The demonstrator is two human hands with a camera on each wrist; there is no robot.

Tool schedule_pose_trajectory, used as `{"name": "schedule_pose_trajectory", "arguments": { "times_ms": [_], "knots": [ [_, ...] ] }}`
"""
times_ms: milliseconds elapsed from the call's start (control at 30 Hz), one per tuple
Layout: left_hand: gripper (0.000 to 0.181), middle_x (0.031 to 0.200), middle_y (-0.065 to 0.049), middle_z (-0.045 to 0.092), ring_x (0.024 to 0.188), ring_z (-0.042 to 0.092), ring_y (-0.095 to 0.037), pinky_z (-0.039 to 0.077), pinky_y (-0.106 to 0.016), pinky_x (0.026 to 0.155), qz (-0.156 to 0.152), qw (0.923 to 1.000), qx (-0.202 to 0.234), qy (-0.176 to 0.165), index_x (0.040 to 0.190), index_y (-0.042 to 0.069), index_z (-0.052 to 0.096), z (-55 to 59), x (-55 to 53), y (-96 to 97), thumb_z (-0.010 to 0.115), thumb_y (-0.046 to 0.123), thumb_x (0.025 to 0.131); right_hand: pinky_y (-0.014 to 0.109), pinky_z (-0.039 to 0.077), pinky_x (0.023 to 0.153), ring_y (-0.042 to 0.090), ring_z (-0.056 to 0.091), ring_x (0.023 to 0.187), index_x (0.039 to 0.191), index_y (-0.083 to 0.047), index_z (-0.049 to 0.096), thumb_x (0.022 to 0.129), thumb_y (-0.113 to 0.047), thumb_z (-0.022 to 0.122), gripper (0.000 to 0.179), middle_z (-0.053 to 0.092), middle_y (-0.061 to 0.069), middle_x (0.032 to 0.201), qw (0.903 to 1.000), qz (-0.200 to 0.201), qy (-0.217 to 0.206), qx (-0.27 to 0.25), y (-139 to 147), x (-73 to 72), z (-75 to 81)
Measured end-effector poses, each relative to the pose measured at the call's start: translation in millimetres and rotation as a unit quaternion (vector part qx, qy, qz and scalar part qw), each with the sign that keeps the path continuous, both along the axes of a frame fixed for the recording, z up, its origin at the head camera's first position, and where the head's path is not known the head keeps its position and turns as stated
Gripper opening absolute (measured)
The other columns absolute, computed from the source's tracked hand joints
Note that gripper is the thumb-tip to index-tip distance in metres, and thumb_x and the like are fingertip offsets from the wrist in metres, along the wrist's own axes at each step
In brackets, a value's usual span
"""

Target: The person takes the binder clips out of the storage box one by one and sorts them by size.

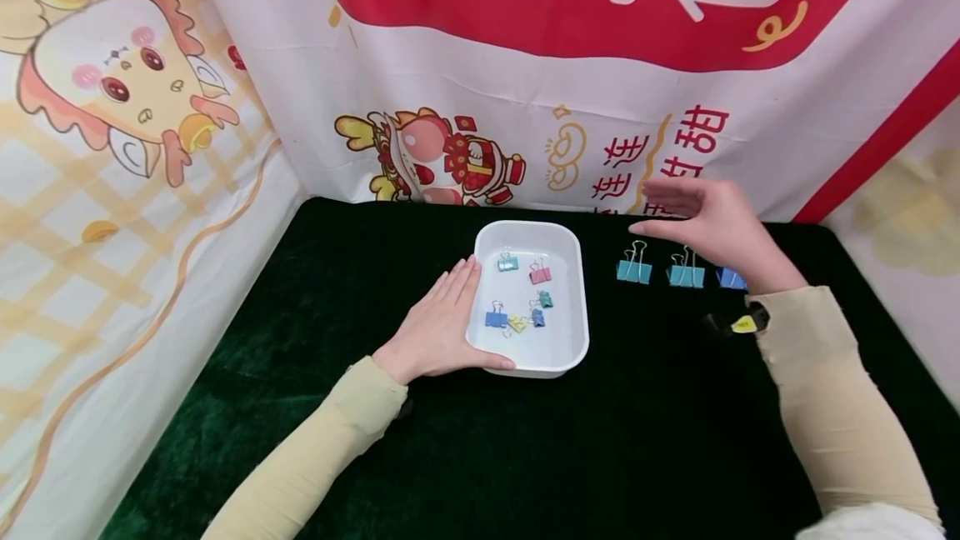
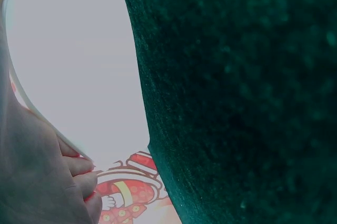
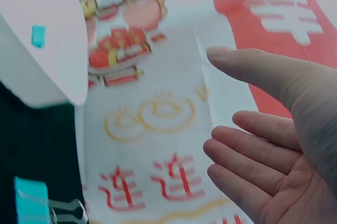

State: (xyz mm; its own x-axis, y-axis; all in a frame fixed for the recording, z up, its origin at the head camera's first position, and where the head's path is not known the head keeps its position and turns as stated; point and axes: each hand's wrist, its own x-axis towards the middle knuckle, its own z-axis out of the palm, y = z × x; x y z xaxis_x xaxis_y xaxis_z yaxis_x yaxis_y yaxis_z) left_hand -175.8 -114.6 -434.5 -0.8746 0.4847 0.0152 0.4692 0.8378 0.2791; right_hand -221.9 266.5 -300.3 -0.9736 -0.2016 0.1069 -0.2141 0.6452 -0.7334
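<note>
A white plastic tray (image 1: 551, 348) stands on the dark green cloth, with several small binder clips inside: a light blue binder clip (image 1: 507, 262), a pink one, a teal one, blue ones and a yellow one. My left hand (image 1: 438, 323) rests along the tray's left side, thumb across the near left corner and fingers stretched along the rim. My right hand (image 1: 708, 219) hovers with fingers extended and nothing between them, above a row of larger clips. In that row are a teal binder clip (image 1: 634, 272), a second teal binder clip (image 1: 686, 275) and a blue binder clip (image 1: 731, 277), partly behind the right wrist.
The green cloth (image 1: 480, 457) covers the table. Behind it hangs a white and red printed curtain (image 1: 450, 65), and another printed sheet (image 1: 112, 273) runs down the left side. A dark strap with a yellow tag (image 1: 744, 324) shows at the right wrist.
</note>
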Motion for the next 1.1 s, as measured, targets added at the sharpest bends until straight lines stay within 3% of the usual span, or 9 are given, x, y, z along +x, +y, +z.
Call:
{"name": "schedule_pose_trajectory", "arguments": {
  "times_ms": [100, 233, 467, 667, 867, 1100],
  "knots": [
    [0.146, 0.17, -0.005, -0.001, 0.155, 0.001, -0.018, 0.003, -0.036, 0.123, -0.001, 1.0, 0.0, 0.002, 0.164, 0.008, 0.002, -0.5, -0.5, 0.0, 0.043, 0.104, 0.061, 0.044, 0.05, 0.101, 0.026, 0.061, 0.124, 0.14, -0.011, 0.063, 0.079, -0.044, 0.088, 0.073, 0.064, 0.008, 0.136, 0.9998, 0.018, 0.002, -0.001, -18.7, 2.7, -5.3],
    [0.146, 0.17, -0.005, -0.001, 0.155, 0.001, -0.018, 0.004, -0.036, 0.123, 0.0, 1.0, 0.001, 0.001, 0.164, 0.008, 0.002, -0.3, -0.9, 0.3, 0.044, 0.103, 0.061, 0.048, 0.049, 0.103, 0.026, 0.06, 0.124, 0.136, -0.01, 0.065, 0.078, -0.043, 0.089, 0.071, 0.064, 0.007, 0.134, 0.9989, 0.045, 0.0, -0.012, -40.1, 5.5, -15.6],
    [0.142, 0.17, -0.005, 0.0, 0.155, 0.001, -0.019, 0.003, -0.037, 0.123, 0.002, 0.9999, 0.005, -0.009, 0.164, 0.007, 0.004, 2.4, -2.1, 0.7, 0.058, 0.095, 0.066, 0.045, 0.051, 0.101, 0.022, 0.064, 0.119, 0.13, -0.011, 0.069, 0.077, -0.034, 0.092, 0.063, 0.068, 0.004, 0.128, 0.9957, 0.083, -0.005, -0.041, -74.3, 8.4, -31.1],
    [0.142, 0.17, -0.004, -0.001, 0.155, 0.0, -0.018, 0.003, -0.037, 0.123, 0.005, 0.9999, 0.0, -0.012, 0.164, 0.008, 0.003, 3.6, -2.9, 0.4, 0.055, 0.097, 0.065, 0.041, 0.052, 0.099, 0.02, 0.066, 0.115, 0.129, -0.011, 0.07, 0.072, -0.038, 0.095, 0.068, 0.07, 0.004, 0.125, 0.992, 0.11, -0.004, -0.062, -100.5, 7.8, -37.1],
    [0.141, 0.17, -0.005, 0.0, 0.155, 0.0, -0.019, 0.003, -0.038, 0.123, 0.003, 0.9999, 0.003, -0.01, 0.164, 0.007, 0.004, 2.3, -3.0, 0.0, 0.057, 0.095, 0.067, 0.042, 0.052, 0.1, 0.027, 0.065, 0.117, 0.131, -0.008, 0.068, 0.077, -0.031, 0.092, 0.064, 0.069, 0.01, 0.127, 0.9886, 0.134, -0.011, -0.068, -120.2, 1.1, -43.6],
    [0.14, 0.17, -0.006, 0.0, 0.155, 0.0, -0.019, 0.004, -0.039, 0.123, 0.0, 0.9999, 0.008, -0.01, 0.164, 0.007, 0.004, -0.6, -2.2, -0.1, 0.062, 0.091, 0.068, 0.038, 0.053, 0.099, 0.022, 0.066, 0.114, 0.129, -0.01, 0.07, 0.081, -0.029, 0.09, 0.056, 0.07, 0.007, 0.125, 0.9887, 0.129, -0.023, -0.072, -136.3, -12.4, -54.2]
  ]
}}
